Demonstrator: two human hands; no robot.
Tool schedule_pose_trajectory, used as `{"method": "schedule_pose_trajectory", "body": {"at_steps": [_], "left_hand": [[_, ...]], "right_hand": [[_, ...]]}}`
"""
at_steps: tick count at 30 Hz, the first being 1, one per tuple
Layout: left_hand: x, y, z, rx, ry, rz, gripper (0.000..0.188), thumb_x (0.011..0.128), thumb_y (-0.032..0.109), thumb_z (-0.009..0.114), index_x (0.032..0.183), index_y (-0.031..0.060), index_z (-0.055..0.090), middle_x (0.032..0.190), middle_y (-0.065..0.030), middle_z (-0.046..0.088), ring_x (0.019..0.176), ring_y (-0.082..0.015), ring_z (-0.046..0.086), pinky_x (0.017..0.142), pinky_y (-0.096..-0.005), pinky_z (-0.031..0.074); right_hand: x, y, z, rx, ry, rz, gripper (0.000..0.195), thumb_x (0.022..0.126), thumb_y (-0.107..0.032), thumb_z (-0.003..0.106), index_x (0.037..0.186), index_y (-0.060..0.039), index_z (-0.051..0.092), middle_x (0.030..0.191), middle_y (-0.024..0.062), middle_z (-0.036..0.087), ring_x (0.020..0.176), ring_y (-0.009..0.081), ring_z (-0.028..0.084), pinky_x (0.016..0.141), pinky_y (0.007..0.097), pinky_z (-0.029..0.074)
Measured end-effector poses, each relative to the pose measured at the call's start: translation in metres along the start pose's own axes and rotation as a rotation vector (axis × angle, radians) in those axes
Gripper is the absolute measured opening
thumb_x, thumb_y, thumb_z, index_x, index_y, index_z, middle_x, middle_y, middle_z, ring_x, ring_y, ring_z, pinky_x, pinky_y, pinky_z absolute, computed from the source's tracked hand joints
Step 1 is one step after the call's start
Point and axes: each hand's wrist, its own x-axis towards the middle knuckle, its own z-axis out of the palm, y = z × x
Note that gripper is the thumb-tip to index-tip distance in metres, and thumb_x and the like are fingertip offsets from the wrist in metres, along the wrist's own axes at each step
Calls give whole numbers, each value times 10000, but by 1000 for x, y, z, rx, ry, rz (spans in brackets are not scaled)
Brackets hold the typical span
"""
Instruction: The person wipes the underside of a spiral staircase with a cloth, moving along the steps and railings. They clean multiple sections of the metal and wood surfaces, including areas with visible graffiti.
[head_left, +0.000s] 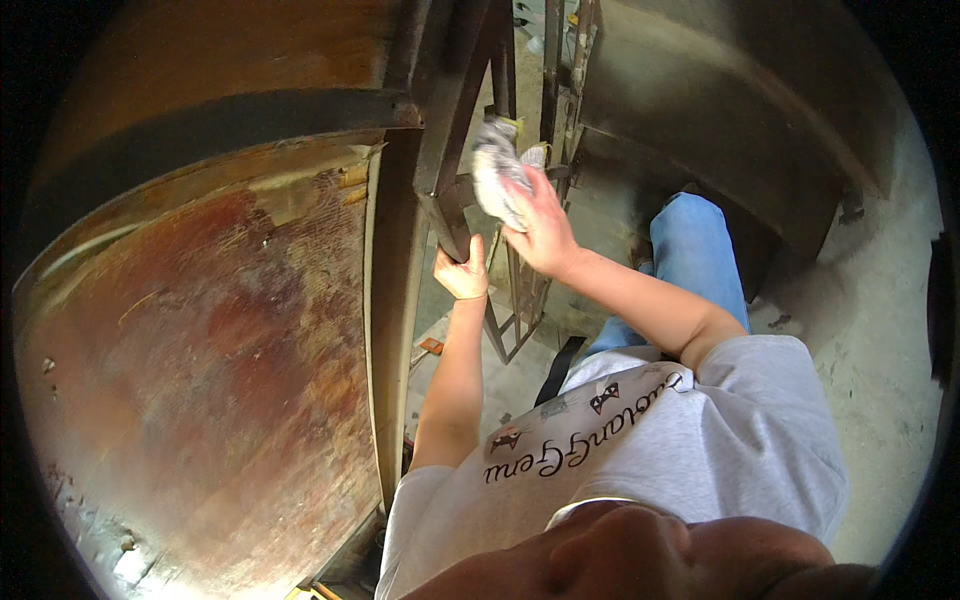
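Note:
A dark wooden furniture frame (448, 150) stands before me, its rails and legs running up and away. My left hand (463, 271) grips the lower end of a dark frame member, thumb on one side and fingers on the other. Above it and to the right, my right hand (541, 225) holds a crumpled whitish-grey cloth (495, 169), partly blurred, close beside the frame. Whether the cloth touches the wood I cannot tell.
On the left lies a large worn, reddish-brown stained surface (225, 337) with a pale edge. A curved dark panel (712, 112) stands at the upper right. A small orange object (431, 346) lies low behind my left forearm, above the concrete floor (877, 420).

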Motion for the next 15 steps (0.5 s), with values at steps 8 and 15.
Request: {"method": "schedule_pose_trajectory", "body": {"at_steps": [8, 15], "left_hand": [[2, 3, -1, -1, -20, -49, 552, 774, 492, 720, 897, -37, 621, 763, -178, 648, 692, -317, 643, 654, -387, 504], [0, -8, 1, 89, -53, -36, 696, 748, 530, 711, 1037, -94, 604, 837, -274, 644, 775, -436, 642, 685, -447, 524]], "right_hand": [[-24, 6, -29, 98, -136, 235, 557, 718, -64, 625, 1256, 11, 500, 1223, 240, 477, 1146, 381, 494, 984, 374, 393], [48, -61, -28, 182, 38, 100, 590, 714, -76, 654, 1266, 30, 476, 1170, 163, 528, 1061, 300, 559, 931, 325, 424]]}}
